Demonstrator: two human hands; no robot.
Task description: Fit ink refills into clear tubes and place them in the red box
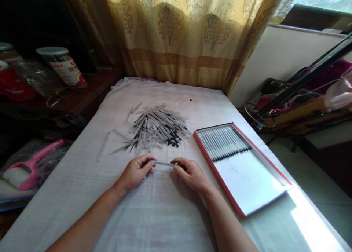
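Observation:
Between my two hands lies a slim, clear pen (pixel 164 164), held level above the white cloth. My left hand (pixel 139 169) pinches its left end, and my right hand (pixel 189 173) grips its right end, where the fingers hide the tip. Just beyond my hands is a loose heap of pen parts (pixel 159 125), clear tubes and black pieces mixed together. To the right sits a shallow red-edged box (pixel 244 186) with a white floor. A row of clear pens with black ends (pixel 224 142) lines its far part, side by side.
A single clear tube (pixel 104 146) lies left of the heap. Near the table's far edge is a small red piece (pixel 190 99). A patterned curtain (pixel 181 32) hangs behind the table. Jars (pixel 64 66) stand on a dark shelf at left, above a pink-handled lint roller (pixel 35 165).

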